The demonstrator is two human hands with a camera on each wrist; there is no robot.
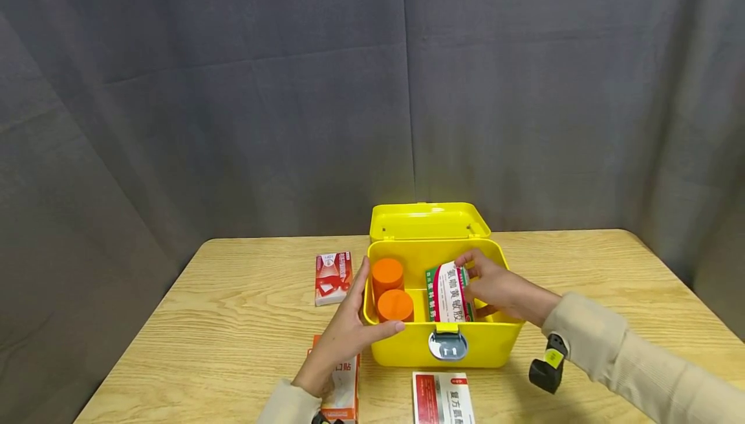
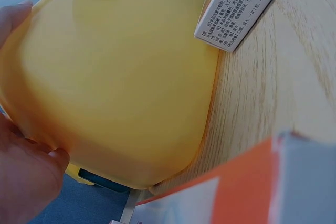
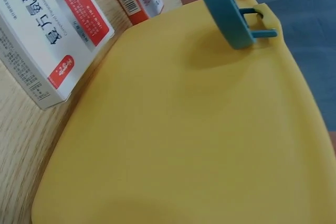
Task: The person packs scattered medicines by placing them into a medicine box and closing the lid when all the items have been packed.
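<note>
A yellow medicine case (image 1: 407, 349) stands on the table with its lid (image 1: 427, 222) raised at the back. Two orange-capped containers (image 1: 396, 306) sit in its left half. My right hand (image 1: 500, 287) reaches into the right half and grips a green-and-white medicine box (image 1: 448, 291) by its right side; the box leans tilted inside the case. At the case's front left corner is my left hand (image 1: 343, 333), its fingers along the left wall and its thumb lying over the front rim. In the left wrist view, fingertips (image 2: 58, 158) touch the case's edge.
A red medicine box (image 1: 333, 278) lies left of the case. In front lies a white-and-red medicine box (image 1: 443, 399), and an orange-and-white box (image 1: 345, 393) is partly hidden by my left hand. A blue-grey latch (image 3: 226, 11) juts from the case's front. Behind the table hangs a grey curtain (image 1: 291, 107).
</note>
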